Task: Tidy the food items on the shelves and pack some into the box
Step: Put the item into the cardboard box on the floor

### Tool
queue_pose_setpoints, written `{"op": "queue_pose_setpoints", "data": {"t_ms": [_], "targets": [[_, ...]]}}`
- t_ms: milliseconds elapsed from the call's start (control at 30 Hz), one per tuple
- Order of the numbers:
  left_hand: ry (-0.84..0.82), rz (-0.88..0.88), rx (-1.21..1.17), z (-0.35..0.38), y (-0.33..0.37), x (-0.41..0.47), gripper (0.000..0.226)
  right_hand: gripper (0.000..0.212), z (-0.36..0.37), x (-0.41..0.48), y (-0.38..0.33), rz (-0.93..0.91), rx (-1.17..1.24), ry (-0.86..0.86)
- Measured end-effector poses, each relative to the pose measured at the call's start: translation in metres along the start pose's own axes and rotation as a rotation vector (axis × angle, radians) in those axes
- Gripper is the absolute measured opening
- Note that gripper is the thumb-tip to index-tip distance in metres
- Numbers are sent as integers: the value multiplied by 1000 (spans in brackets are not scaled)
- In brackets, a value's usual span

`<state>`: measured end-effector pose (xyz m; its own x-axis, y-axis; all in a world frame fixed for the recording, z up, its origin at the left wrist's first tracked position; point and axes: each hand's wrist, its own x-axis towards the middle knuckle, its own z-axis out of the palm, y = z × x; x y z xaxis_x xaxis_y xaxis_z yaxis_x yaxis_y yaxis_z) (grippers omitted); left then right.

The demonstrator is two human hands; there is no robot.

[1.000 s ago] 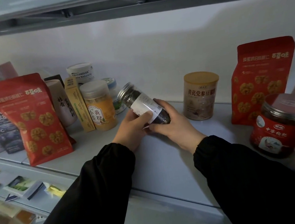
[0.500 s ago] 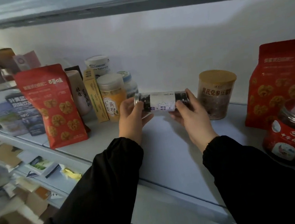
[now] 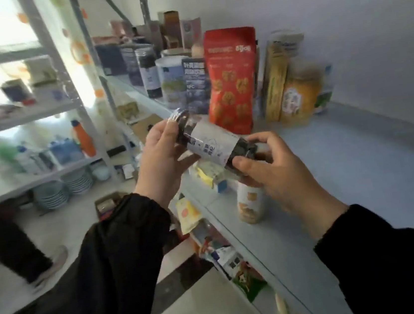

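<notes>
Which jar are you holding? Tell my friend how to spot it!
In front of the long grey metal shelf, the left hand and right hand grip a clear white-labelled jar of dark bits. Unlike the similar upright jar on the shelf, it lies tilted sideways.

The dark blue carton [image 3: 194,85], just left of the red pouch, bears the letters "NFC" low on its front; the white Chinese lines above them are too smeared to read. The red pouch [image 3: 230,83] has a line of white print and a larger white brand mark across its top, both blurred. The white label on the dark jar [image 3: 212,143] in the near middle shows small dark characters, unreadable. Print on the yellow jar [image 3: 297,96] and tall yellow box [image 3: 276,83] to the right cannot be read either.
</notes>
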<state>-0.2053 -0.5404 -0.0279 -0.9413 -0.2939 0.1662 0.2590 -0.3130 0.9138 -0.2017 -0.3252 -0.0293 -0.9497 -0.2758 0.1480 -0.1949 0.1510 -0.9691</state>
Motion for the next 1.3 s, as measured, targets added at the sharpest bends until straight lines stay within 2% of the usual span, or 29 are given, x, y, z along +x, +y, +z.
{"op": "queue_pose_setpoints", "data": {"t_ms": [133,267,367,467,567,667,800,900,967,1100,1200,1300], "targets": [[182,0,94,-95,21,5,25,53,116,20,26,92,93,-186],[275,-2,129,-184,40,14,26,86,228,45,45,155,131,-371],[288,-51,134,-251,54,26,14,73,301,66,47,190,210,-487],[330,-78,131,-310,67,41,24,53,362,85,44,227,262,-516],[354,-80,139,-358,73,59,29,62,410,107,46,246,269,-577],[395,-83,122,-398,67,79,30,56,439,136,54,293,297,-523],[511,-111,126,-447,35,114,24,42,462,201,73,383,343,-238],[548,-173,161,-469,0,147,22,50,484,264,101,364,245,-98],[584,-194,193,-482,-21,174,30,55,503,306,125,345,165,-111],[590,-256,306,-512,-42,237,53,47,544,375,144,297,123,-252],[624,-330,372,-538,-50,281,59,55,574,423,168,338,102,-371],[647,-374,401,-573,-62,327,67,74,610,469,192,422,98,-467]]}}
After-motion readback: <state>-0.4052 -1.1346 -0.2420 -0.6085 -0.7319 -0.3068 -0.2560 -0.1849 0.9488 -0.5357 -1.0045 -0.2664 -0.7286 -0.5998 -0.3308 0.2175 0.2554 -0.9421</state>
